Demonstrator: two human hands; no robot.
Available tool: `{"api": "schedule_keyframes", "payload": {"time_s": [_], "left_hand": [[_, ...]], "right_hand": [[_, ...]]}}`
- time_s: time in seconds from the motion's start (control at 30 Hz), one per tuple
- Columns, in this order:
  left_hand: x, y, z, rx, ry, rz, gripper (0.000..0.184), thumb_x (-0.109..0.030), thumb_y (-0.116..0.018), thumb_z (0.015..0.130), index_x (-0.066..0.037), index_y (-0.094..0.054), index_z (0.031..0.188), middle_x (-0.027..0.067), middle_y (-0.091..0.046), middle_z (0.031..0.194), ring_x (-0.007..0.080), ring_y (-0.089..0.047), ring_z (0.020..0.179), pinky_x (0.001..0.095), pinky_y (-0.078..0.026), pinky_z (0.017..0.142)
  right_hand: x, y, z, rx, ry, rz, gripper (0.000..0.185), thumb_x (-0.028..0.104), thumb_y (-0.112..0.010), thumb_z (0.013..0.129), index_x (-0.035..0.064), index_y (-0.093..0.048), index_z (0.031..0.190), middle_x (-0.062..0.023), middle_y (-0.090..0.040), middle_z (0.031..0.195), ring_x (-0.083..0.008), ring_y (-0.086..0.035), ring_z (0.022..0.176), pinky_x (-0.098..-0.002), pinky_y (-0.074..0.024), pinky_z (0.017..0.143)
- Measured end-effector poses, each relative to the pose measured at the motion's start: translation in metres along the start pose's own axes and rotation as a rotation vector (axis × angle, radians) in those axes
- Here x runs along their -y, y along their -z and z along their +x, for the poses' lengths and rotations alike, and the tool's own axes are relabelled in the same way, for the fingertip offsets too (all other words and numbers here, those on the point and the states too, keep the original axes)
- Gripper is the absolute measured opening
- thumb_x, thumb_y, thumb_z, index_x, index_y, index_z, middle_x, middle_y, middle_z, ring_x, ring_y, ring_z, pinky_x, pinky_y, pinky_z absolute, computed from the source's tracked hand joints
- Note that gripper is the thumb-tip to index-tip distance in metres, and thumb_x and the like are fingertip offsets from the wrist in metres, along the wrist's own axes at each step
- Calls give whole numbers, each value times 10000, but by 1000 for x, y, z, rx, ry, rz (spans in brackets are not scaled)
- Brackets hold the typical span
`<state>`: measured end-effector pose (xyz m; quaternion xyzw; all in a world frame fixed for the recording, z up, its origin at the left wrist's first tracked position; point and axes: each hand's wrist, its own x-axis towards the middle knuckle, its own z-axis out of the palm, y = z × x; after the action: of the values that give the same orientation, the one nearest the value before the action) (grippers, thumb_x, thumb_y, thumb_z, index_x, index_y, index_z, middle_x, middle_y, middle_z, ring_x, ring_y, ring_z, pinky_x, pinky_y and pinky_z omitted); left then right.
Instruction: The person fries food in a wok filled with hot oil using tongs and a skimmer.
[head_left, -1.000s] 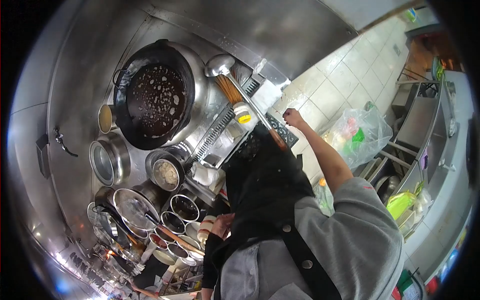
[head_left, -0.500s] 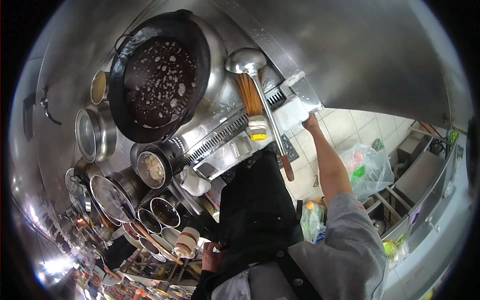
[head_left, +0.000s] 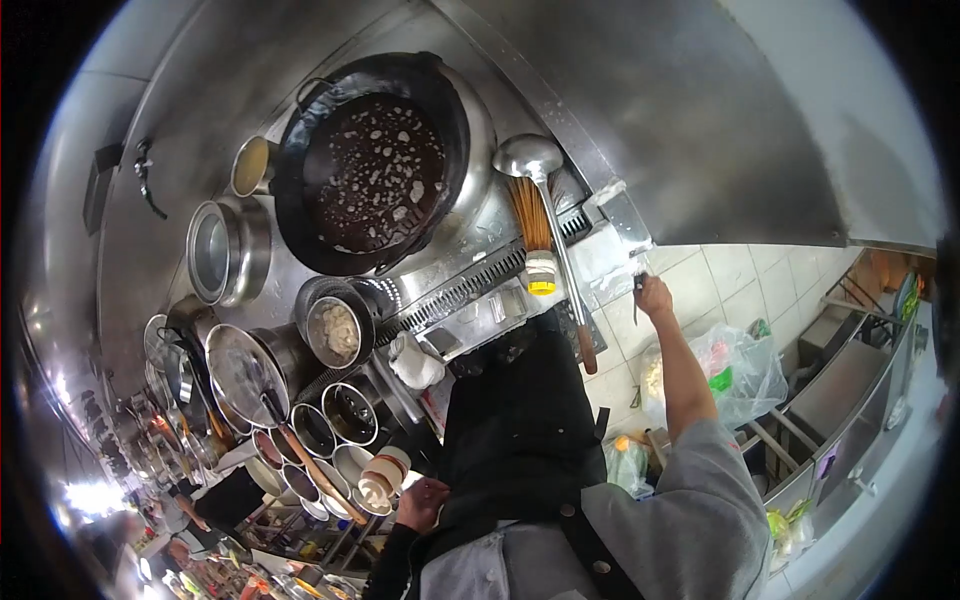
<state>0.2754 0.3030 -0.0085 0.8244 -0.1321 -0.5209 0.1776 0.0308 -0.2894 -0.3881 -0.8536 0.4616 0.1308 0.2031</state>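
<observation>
Head view shows the hands well apart. The right hand (head_left: 655, 297) is curled around a slim dark piece (head_left: 637, 284), just beside the corner of the bench (head_left: 445, 256) and above the tiled floor (head_left: 722, 276). The piece looks light, stiff and perhaps slick, so a pinch at its thicker end should suit. The left hand (head_left: 422, 503) lies beside a squeeze bottle (head_left: 392, 464), near the apron (head_left: 520, 420); whether it grips anything I cannot tell. Among the containers, a big wok (head_left: 293, 190) holds dark, foam-flecked liquid, a metal bowl (head_left: 367, 318) pale pieces, and a small pot (head_left: 267, 166) something yellowish.
</observation>
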Motion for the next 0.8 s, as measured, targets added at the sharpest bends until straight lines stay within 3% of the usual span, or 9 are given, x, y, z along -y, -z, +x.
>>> {"api": "schedule_keyframes", "payload": {"time_s": [0.2, 0.23, 0.33, 0.37, 0.4, 0.47, 0.57, 0.73, 0.8], "left_hand": [[34, -11, 31, 151, -5, -282, 346, -313, -712, 1019, 15, -777, 1108, 102, -789, 1008, 149, -706, 846, 342, -564, 778], [64, -24, 49, 150, -262, -181, 343, -324, -744, 1002, -7, -787, 1128, 73, -783, 965, 106, -672, 799, 302, -542, 717], [19, -27, 57, 86, 194, -589, 380, -365, -758, 991, -1, -785, 1094, 40, -764, 908, 86, -649, 748, 283, -518, 668], [17, -25, 57, 63, 70, -529, 380, -389, -777, 977, -14, -781, 1042, -3, -726, 857, 70, -619, 713, 267, -496, 642], [-8, -13, 46, 33, 21, -403, 318, -350, -793, 962, -33, -768, 986, 16, -718, 818, 119, -649, 689, 296, -526, 665], [12, -36, 62, -356, -513, -212, 254, -288, -820, 928, -45, -762, 972, 76, -728, 825, 206, -678, 655, 350, -562, 683], [-31, -17, 44, -341, -341, -112, 218, -229, -834, 902, -34, -759, 963, 120, -761, 819, 264, -752, 727, 384, -588, 716], [-28, -2, 39, -131, -411, -288, 257, -247, -815, 926, -27, -757, 1044, 140, -784, 866, 249, -788, 850, 370, -602, 769], [-39, 11, 30, -36, -432, -359, 280, -156, -780, 922, -10, -720, 1153, 167, -786, 1051, 280, -775, 946, 388, -598, 864]], "right_hand": [[41, 138, -113, -79, -107, 19, 269, 224, -675, 873, 6, -643, 1027, -271, -718, 951, -458, -723, 890, -559, -590, 790], [59, 171, -133, -132, -113, 26, 252, 201, -667, 869, -11, -645, 1003, -276, -719, 895, -459, -727, 848, -560, -586, 767], [97, 251, -179, -302, -48, 148, 195, 149, -653, 853, -36, -638, 915, -268, -679, 742, -443, -710, 731, -528, -558, 699], [113, 281, -189, -332, -47, 201, 174, 130, -647, 848, -39, -632, 886, -260, -659, 705, -434, -690, 685, -513, -542, 671], [132, 309, -198, -360, -43, 257, 156, 112, -641, 844, -42, -625, 856, -251, -639, 667, -425, -671, 639, -497, -526, 643], [160, 348, -210, -429, -2, 325, 136, 84, -633, 838, -47, -606, 815, -231, -605, 618, -382, -621, 563, -464, -493, 596], [197, 387, -216, -534, 108, 428, 127, 45, -613, 841, -51, -554, 783, -145, -535, 567, -189, -491, 498, -383, -435, 539], [237, 416, -217, -573, 182, 690, 117, 39, -596, 878, -35, -552, 798, -42, -534, 559, -101, -529, 525, -307, -419, 496], [249, 417, -212, -632, 264, 740, 99, 39, -594, 889, -33, -583, 822, -46, -581, 566, -103, -560, 520, -295, -433, 490]]}}
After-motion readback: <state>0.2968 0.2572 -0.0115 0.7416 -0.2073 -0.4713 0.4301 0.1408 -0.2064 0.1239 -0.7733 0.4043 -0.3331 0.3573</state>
